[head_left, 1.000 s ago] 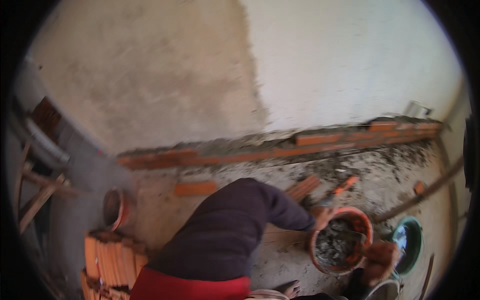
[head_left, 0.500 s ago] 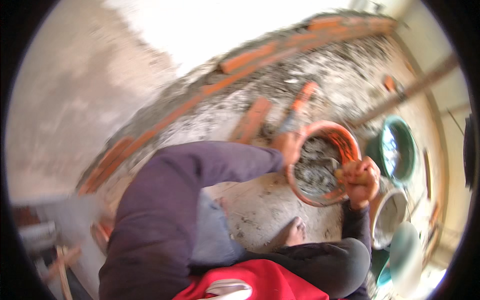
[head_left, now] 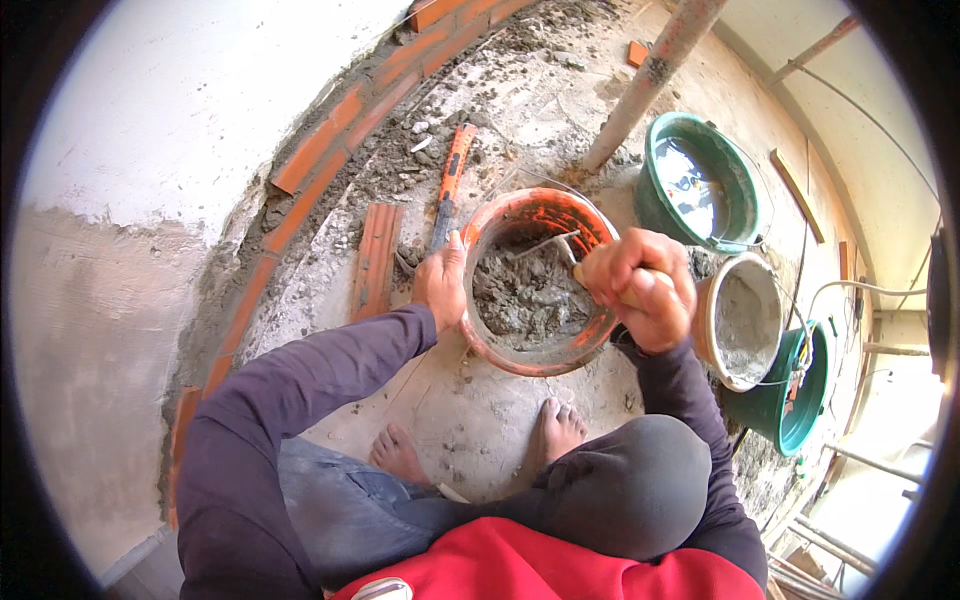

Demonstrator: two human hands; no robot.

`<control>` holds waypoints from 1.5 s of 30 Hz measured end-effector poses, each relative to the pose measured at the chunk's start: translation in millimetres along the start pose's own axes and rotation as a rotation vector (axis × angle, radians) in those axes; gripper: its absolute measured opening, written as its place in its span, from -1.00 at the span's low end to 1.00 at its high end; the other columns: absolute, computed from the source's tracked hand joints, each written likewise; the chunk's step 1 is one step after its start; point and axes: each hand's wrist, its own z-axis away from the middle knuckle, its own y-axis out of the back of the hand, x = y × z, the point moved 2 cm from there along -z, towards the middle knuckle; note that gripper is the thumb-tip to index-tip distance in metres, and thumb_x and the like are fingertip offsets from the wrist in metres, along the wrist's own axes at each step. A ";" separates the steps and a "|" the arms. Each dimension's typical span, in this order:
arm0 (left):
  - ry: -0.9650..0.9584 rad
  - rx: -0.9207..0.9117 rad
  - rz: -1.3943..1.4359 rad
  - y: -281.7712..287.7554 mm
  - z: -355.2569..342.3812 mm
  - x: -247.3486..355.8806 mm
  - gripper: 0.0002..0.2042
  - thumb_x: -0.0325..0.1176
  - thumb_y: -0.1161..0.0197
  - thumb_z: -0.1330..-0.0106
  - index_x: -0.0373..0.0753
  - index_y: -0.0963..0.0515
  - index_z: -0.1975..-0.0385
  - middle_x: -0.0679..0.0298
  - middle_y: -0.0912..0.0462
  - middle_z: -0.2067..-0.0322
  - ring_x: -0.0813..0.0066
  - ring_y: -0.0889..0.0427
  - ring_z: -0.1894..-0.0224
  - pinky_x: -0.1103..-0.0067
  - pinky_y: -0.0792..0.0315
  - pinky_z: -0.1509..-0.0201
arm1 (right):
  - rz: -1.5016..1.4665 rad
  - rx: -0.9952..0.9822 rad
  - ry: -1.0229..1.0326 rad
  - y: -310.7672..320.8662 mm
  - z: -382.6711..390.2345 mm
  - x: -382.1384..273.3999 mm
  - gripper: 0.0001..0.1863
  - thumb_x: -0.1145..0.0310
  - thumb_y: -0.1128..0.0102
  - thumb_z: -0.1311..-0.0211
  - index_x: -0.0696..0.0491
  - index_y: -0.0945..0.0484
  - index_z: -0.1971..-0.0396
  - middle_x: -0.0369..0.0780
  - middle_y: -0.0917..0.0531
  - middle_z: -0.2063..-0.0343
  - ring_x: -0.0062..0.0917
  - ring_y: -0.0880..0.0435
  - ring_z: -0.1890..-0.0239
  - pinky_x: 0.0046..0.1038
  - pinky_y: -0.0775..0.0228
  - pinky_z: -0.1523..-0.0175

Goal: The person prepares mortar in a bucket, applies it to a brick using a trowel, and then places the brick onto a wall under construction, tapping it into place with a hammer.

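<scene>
An orange bucket (head_left: pixel 480 352) stands on the floor in front of my feet, partly filled with wet grey mortar (head_left: pixel 530 300). My left hand (head_left: pixel 441 285) grips its left rim, the thumb on top and the fingers mostly hidden against the outside. Over the right rim, my right hand (head_left: pixel 645 290) is closed around the wooden handle of a trowel (head_left: pixel 548 245). The trowel's metal neck and blade reach into the bucket above the mortar, near the far inner wall. Beyond my left hand lies an orange-handled tool with a grey blade (head_left: pixel 455 180), beside a brick (head_left: pixel 377 262).
A low curved row of bricks and mortar (head_left: pixel 318 190) runs along the white wall at left. To the right stand a green tub of water (head_left: pixel 655 205), a mortar-coated bucket (head_left: pixel 712 320) and another green bucket (head_left: pixel 815 400). A pole (head_left: pixel 650 85) rises behind the orange bucket.
The view has turned, so the bucket and bricks appear shifted left. My left hand stays at the rim; the trowel in my right hand now sits nearer the bucket's far side.
</scene>
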 end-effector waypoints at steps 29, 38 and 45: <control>-0.314 -0.039 0.098 17.4 -31.4 -28.7 -0.51 -0.04 0.22 -0.56 -0.36 -0.31 -0.17 0.16 -0.42 -0.08 0.36 -0.38 -0.12 0.43 -0.25 -0.19 | 0.330 0.278 0.342 -8.8 -16.4 -21.8 -0.68 0.22 -0.13 0.10 0.22 -0.61 0.60 0.02 -0.58 0.60 -0.09 -0.60 0.44 -0.20 -0.40 0.12; 0.006 -0.170 0.204 -2.4 -28.7 -38.1 -0.39 0.07 0.37 -0.54 -0.41 -0.18 -0.24 0.05 -0.27 -0.22 0.26 -0.28 -0.23 0.38 -0.12 -0.30 | 0.328 0.493 0.396 0.2 -10.4 -5.0 -0.66 0.19 -0.14 0.19 0.21 -0.57 0.76 0.07 -0.56 0.66 -0.03 -0.58 0.50 -0.12 -0.45 0.24; -1.114 0.024 -0.407 52.2 -60.7 -103.6 -0.65 0.00 0.14 -0.49 -0.13 -0.47 0.18 0.29 -0.54 0.24 0.54 -0.43 0.27 0.50 -0.33 0.27 | 0.445 0.232 0.243 5.8 -3.5 31.1 -0.73 0.21 -0.17 -0.02 0.10 -0.67 0.45 -0.05 -0.66 0.49 -0.22 -0.64 0.39 -0.27 -0.45 0.22</control>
